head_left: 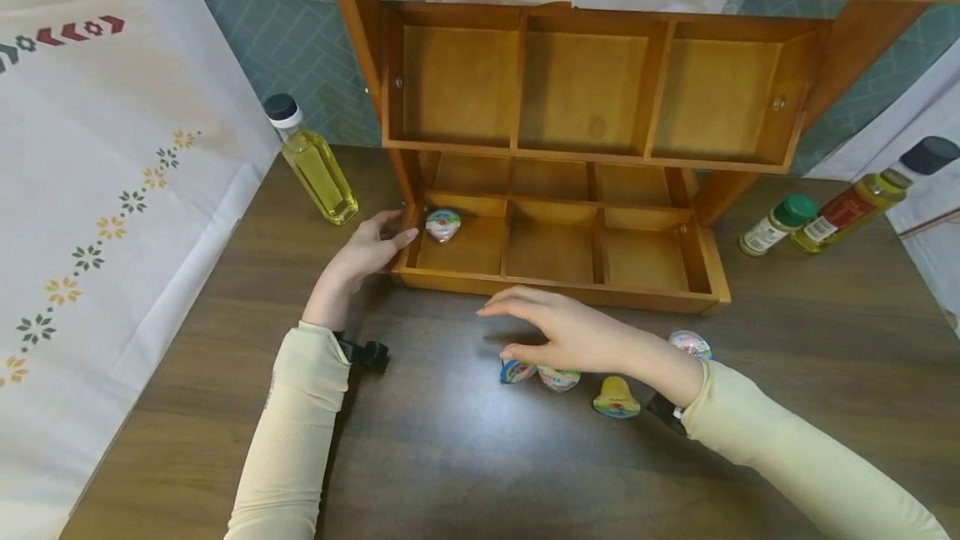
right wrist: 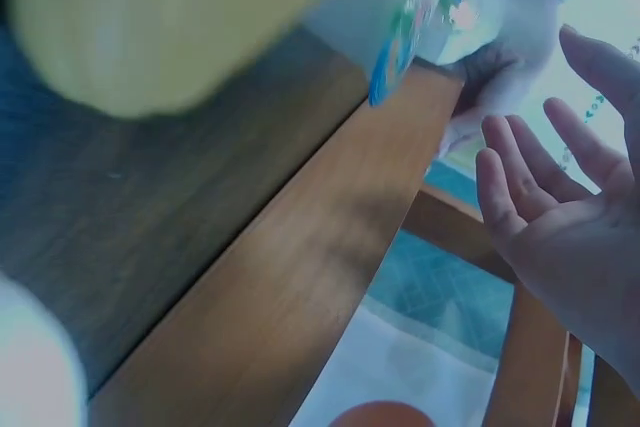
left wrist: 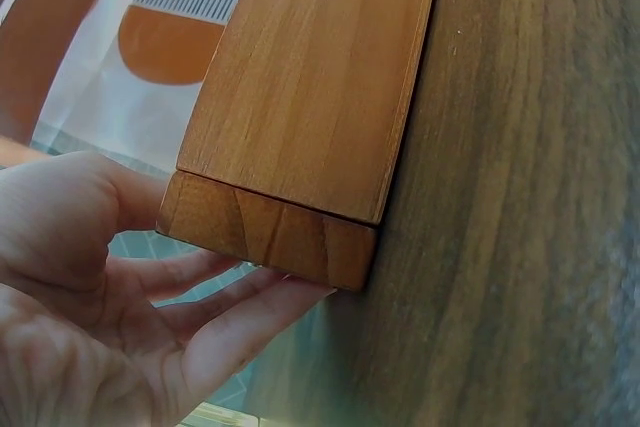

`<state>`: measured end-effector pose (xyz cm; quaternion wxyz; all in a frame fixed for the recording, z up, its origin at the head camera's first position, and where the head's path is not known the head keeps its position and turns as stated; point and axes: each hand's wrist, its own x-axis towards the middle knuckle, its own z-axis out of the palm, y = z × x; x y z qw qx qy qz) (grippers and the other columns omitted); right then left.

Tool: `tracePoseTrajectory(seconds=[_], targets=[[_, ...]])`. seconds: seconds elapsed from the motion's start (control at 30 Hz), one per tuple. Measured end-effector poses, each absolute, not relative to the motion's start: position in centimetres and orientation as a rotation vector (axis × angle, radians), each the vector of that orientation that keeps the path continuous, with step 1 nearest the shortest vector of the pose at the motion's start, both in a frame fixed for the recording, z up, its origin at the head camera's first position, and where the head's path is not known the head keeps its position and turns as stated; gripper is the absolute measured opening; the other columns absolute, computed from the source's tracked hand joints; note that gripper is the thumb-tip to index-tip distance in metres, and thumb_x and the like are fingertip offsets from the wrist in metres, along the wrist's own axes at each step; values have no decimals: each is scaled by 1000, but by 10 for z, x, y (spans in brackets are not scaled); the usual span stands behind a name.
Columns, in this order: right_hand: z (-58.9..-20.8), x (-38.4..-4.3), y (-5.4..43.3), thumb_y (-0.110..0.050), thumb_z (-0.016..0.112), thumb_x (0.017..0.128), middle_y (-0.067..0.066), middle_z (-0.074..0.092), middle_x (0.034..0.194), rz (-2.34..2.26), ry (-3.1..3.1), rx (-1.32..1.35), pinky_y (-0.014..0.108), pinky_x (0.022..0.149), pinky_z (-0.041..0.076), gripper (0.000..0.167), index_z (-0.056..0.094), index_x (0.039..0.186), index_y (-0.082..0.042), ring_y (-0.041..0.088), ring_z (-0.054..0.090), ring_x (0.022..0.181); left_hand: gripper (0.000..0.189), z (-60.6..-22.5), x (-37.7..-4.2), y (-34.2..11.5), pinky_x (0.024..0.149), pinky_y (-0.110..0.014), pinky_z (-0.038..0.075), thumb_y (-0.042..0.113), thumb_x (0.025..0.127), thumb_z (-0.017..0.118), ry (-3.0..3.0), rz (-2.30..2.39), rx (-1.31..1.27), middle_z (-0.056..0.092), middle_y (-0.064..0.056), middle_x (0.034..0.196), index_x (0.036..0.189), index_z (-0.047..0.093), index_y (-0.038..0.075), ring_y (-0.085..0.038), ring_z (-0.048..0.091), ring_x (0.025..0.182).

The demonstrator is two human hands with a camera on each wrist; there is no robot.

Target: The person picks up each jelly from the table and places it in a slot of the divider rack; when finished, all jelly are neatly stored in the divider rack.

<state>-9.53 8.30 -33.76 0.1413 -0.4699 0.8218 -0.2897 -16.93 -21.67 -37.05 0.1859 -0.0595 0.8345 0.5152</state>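
My left hand [head_left: 371,247] holds the lower left corner of a wooden shelf rack [head_left: 555,288], thumb over the top edge and fingers along its outer side. In the left wrist view that hand [left wrist: 130,277] is against the end of the wooden side [left wrist: 270,227]. A small jelly cup [head_left: 443,224] sits in the lower left compartment. My right hand [head_left: 558,327], fingers apart and holding nothing, hovers in front of the rack over two jelly cups [head_left: 559,378]. A yellow jelly cup [head_left: 617,397] lies beneath the right wrist, and another cup [head_left: 691,345] lies behind the forearm.
An oil bottle [head_left: 318,169] stands left of the rack. At the right are a green-capped seasoning jar [head_left: 772,227] and a second oil bottle [head_left: 855,207]. The rack's upper tray [head_left: 585,152] overhangs the rear of the lower one.
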Motion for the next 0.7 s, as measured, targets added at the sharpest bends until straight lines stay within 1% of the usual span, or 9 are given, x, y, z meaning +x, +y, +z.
tracePoseTrajectory(seconds=[0.2,0.3,0.5,0.57,0.7], targets=[[-346,-80,95,-26,68,87,1,51,131,-691,2391,-1448,38,98,42,47,53,129,-16,18,49,120,62,-371,-168,-218,84,-37,46,30,97,49,2352,1466,-175,37,-16,143,148,23,7,-30,44,119],[-353,-73,102,-27,69,86,0,51,131,-612,2426,-1486,40,98,42,48,52,130,-18,17,49,119,61,-372,-167,-217,83,-37,46,30,97,50,2347,1471,-175,37,-16,143,148,23,7,-30,45,118],[-364,-63,109,-24,74,82,4,47,136,-526,2522,-1605,44,98,41,57,49,133,-21,21,48,121,61,-372,-168,-216,89,-40,44,29,97,50,2372,1452,-160,37,-17,143,147,24,6,-31,42,121],[-367,-61,108,-22,75,80,5,48,136,-481,2558,-1663,43,97,42,59,49,133,-21,22,49,120,61,-372,-168,-216,89,-40,44,29,97,50,2375,1451,-162,37,-17,143,147,25,6,-31,42,121],[-372,-58,106,-18,76,79,3,51,131,-397,2604,-1712,41,96,43,59,50,132,-21,21,52,117,60,-371,-167,-216,86,-39,45,29,97,50,2369,1460,-165,37,-17,142,147,24,6,-31,43,120]])
